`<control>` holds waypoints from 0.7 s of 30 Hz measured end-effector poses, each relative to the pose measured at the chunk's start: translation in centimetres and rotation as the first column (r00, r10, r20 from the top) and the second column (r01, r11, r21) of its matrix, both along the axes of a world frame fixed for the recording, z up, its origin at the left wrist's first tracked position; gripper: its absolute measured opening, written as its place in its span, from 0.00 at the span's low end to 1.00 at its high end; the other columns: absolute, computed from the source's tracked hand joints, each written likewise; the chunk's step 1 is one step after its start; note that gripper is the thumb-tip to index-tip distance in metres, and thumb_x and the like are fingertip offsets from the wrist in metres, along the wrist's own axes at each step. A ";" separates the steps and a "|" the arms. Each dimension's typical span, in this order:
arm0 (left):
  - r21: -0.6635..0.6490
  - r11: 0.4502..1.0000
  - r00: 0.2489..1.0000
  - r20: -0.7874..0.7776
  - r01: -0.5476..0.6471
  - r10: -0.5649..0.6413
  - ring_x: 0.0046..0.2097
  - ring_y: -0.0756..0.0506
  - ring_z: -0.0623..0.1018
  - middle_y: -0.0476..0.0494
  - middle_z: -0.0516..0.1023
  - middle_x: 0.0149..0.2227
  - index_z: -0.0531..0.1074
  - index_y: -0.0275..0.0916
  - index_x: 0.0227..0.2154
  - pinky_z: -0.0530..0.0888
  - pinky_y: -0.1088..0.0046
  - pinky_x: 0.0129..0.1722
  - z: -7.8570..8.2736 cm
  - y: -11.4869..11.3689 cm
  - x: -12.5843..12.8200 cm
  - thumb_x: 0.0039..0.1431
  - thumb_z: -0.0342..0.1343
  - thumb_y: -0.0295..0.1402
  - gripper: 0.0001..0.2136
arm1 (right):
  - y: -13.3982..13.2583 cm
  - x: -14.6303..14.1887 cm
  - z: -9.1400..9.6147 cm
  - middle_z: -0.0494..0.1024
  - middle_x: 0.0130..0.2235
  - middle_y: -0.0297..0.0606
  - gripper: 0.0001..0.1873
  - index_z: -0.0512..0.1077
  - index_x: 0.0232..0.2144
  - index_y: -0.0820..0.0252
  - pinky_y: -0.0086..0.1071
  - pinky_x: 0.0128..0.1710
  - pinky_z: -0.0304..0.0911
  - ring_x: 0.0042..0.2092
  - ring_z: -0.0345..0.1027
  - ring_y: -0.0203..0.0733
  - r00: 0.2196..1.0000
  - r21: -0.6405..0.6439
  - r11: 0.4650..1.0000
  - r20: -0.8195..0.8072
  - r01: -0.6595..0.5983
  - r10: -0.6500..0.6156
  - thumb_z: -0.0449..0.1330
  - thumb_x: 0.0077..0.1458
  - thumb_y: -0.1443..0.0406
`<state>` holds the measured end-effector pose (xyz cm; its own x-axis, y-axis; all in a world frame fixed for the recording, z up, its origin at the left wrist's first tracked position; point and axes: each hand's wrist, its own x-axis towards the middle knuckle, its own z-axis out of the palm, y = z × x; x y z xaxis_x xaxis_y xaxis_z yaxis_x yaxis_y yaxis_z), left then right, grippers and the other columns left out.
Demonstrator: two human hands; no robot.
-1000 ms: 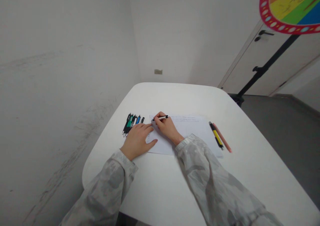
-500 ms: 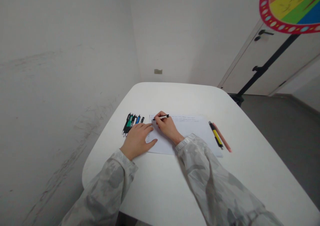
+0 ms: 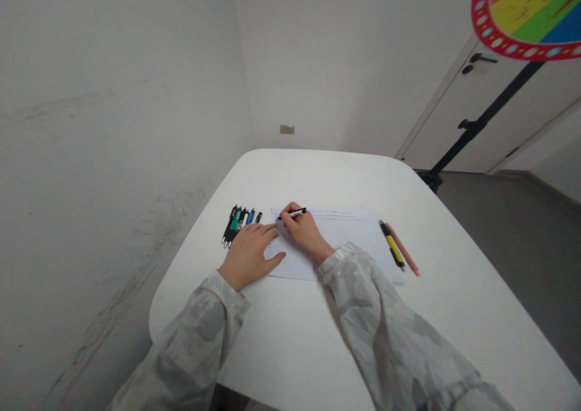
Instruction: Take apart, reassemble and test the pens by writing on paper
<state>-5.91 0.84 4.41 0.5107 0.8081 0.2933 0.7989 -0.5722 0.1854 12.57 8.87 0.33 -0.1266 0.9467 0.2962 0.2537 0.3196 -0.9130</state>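
Observation:
A sheet of white paper (image 3: 349,247) lies on the white table (image 3: 290,338), with lines of handwriting along its top. My right hand (image 3: 305,232) rests on the paper, fingers closed around a black-and-white pen (image 3: 297,212) whose tip points down at the left part of the sheet. Flat over the paper's left edge lies my left hand (image 3: 252,252), fingers stretched and thumb apart, holding nothing. Just beyond its fingers is a row of several pens (image 3: 235,222), black, green and blue, partly covered by that hand.
Right of the paper lie a yellow-and-black pen (image 3: 394,249) and a pinkish pen (image 3: 403,250). Walls stand close at the left and behind the table. A colourful wheel (image 3: 531,17) on a black stand (image 3: 485,114) rises at the right, before a door (image 3: 454,111).

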 end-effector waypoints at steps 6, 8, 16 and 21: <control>0.010 1.000 1.000 -0.009 -0.001 0.001 0.61 0.34 0.79 0.38 0.80 0.63 0.78 0.41 0.52 0.72 0.49 0.66 -0.1 0.0 -0.1 0.66 0.67 0.43 0.17 | 0.1 0.0 -0.1 0.71 0.26 0.29 0.08 0.69 0.32 0.54 0.34 0.32 0.57 0.29 0.64 0.40 1.000 -0.014 1.000 -0.012 0.020 -0.020 0.56 0.62 0.59; 0.011 1.000 1.000 -0.010 -0.003 0.003 0.61 0.34 0.78 0.38 0.80 0.63 0.78 0.40 0.53 0.72 0.49 0.66 -0.1 0.0 -0.1 0.66 0.67 0.43 0.17 | 0.1 0.0 -0.1 0.71 0.26 0.29 0.08 0.69 0.31 0.54 0.34 0.32 0.57 0.29 0.64 0.40 1.000 -0.009 1.000 -0.007 0.015 -0.016 0.56 0.61 0.59; -0.002 1.000 1.000 0.005 -0.005 0.005 0.61 0.34 0.79 0.38 0.80 0.63 0.79 0.42 0.53 0.72 0.48 0.66 -0.2 0.0 -0.1 0.66 0.66 0.43 0.17 | -0.1 0.0 0.1 0.72 0.27 0.29 0.08 0.69 0.32 0.54 0.34 0.33 0.58 0.30 0.65 0.39 1.000 -0.014 1.000 -0.010 0.018 -0.018 0.56 0.62 0.59; -0.013 1.000 1.000 0.005 -0.005 0.006 0.61 0.34 0.78 0.38 0.80 0.63 0.79 0.42 0.53 0.72 0.48 0.66 -0.2 0.1 -0.1 0.66 0.66 0.43 0.17 | -0.1 0.0 0.3 0.72 0.26 0.29 0.08 0.69 0.31 0.54 0.34 0.32 0.58 0.29 0.65 0.40 0.999 -0.030 0.999 -0.017 0.037 -0.038 0.56 0.62 0.59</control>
<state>-6.06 0.90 4.17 0.5049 0.8146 0.2856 0.8011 -0.5654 0.1963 12.60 8.77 0.61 -0.0859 0.9592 0.2694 0.2487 0.2825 -0.9265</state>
